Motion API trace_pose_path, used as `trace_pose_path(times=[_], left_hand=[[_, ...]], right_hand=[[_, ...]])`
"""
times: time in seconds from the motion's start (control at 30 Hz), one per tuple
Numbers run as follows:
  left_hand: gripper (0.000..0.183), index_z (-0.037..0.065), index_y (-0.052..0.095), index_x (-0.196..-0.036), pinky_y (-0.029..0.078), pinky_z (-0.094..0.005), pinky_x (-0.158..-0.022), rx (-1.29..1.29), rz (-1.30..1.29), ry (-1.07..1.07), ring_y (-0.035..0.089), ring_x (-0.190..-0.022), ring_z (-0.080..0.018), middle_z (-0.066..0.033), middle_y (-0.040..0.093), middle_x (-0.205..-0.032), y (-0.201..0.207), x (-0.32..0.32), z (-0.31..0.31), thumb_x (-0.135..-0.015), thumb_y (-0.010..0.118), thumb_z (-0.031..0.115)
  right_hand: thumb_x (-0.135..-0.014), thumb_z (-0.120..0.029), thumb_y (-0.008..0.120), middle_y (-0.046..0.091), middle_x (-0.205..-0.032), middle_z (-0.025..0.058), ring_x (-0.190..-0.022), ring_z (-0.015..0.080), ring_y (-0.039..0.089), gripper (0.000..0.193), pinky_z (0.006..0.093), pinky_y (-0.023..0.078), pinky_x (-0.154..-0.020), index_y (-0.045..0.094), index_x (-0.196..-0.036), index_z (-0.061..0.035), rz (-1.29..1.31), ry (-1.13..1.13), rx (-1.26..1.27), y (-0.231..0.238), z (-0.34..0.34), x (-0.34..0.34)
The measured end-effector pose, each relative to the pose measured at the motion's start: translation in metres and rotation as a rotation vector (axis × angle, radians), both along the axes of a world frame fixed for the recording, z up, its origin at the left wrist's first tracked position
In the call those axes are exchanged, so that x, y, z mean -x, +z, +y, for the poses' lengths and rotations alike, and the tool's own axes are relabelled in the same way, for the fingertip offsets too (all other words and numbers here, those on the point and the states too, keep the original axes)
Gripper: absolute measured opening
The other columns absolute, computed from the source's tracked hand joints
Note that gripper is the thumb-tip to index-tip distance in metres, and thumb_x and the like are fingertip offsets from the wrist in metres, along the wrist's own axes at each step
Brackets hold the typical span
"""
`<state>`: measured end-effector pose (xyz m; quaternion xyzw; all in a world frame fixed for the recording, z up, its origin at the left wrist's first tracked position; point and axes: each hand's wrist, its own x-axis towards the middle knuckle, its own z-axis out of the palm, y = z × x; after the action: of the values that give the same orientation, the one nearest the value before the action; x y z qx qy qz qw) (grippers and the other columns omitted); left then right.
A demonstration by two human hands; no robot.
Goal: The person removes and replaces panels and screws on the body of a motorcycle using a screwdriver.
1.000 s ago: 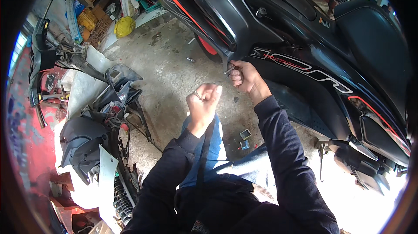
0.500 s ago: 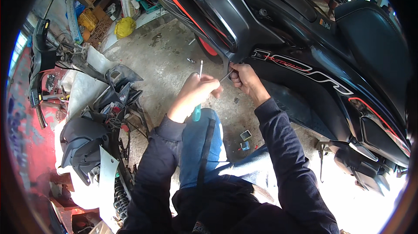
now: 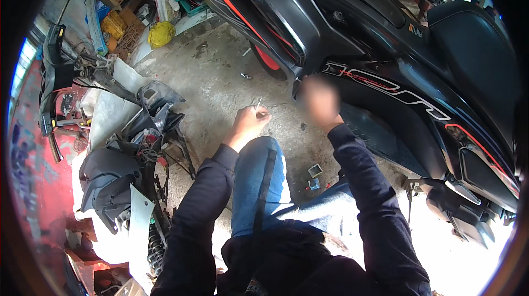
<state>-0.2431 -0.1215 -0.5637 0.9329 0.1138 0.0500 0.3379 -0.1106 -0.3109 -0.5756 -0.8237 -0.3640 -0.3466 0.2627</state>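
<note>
My left hand is closed around a screwdriver, above my bent left knee. Its thin metal shaft sticks up past the fingers, while the green handle is hidden now. My right hand is up at the lower front edge of the black motor scooter's side panel. A blur covers its fingers, so whether they hold anything does not show. The panel carries white outline lettering and red trim.
A small open box and a blue piece lie on the concrete floor. Small metal parts rest near the front wheel. To the left stands a partly stripped scooter. Behind it are a yellow bag and boxes.
My left hand has drawn back from my right hand and dropped slightly, keeping the screwdriver. The green handle has gone out of sight. My right hand stays by the panel edge.
</note>
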Motion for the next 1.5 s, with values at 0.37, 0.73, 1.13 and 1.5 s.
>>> trace_pose_path(times=[0.37,0.73,1.13,1.5], left_hand=[[0.035,0.004,0.058,-0.116,0.028,-0.0159,-0.043,1.05,0.078,0.094,0.035,-0.048,0.0009,-0.0046,0.068,-0.099,0.015,-0.02,-0.053,-0.089,0.063,0.026],[0.029,0.005,0.064,-0.106,0.03,-0.0157,-0.044,1.358,-0.408,0.314,0.032,-0.047,0.0007,-0.0046,0.068,-0.104,0.002,-0.068,-0.108,-0.085,0.07,0.023],[0.03,0.006,0.063,-0.107,0.031,-0.0156,-0.044,1.342,-0.422,0.341,0.034,-0.05,0.0004,-0.0052,0.068,-0.101,0.0,-0.072,-0.109,-0.085,0.07,0.025],[0.026,0.0,0.066,-0.087,0.032,-0.019,-0.044,1.28,-0.371,0.39,0.041,-0.049,-0.002,-0.0087,0.068,-0.084,-0.005,-0.071,-0.114,-0.08,0.075,0.023]], right_hand=[[-0.096,-0.023,0.05,0.061,-0.069,0.0054,-0.058,0.0116,0.056,0.029,0.0248,0.044,-0.052,0.061,-0.084,0.001,1.148,0.187,-1.261,0.004,-0.034,0.028],[-0.096,-0.021,0.049,0.062,-0.08,0.0093,-0.067,0.0169,0.059,0.026,0.0299,0.051,-0.063,0.059,-0.097,0.0033,1.3,0.368,-1.582,-0.004,-0.048,0.051],[-0.094,-0.015,0.048,0.063,-0.089,0.0126,-0.078,0.0186,0.061,0.024,0.0312,0.052,-0.07,0.058,-0.104,0.0054,1.532,0.496,-1.603,-0.002,-0.059,0.06],[-0.09,-0.012,0.057,0.066,-0.105,0.0113,-0.079,0.0161,0.061,0.037,0.0286,0.049,-0.079,0.055,-0.123,0.004,0.841,0.42,-0.414,0.0,-0.091,0.045]])
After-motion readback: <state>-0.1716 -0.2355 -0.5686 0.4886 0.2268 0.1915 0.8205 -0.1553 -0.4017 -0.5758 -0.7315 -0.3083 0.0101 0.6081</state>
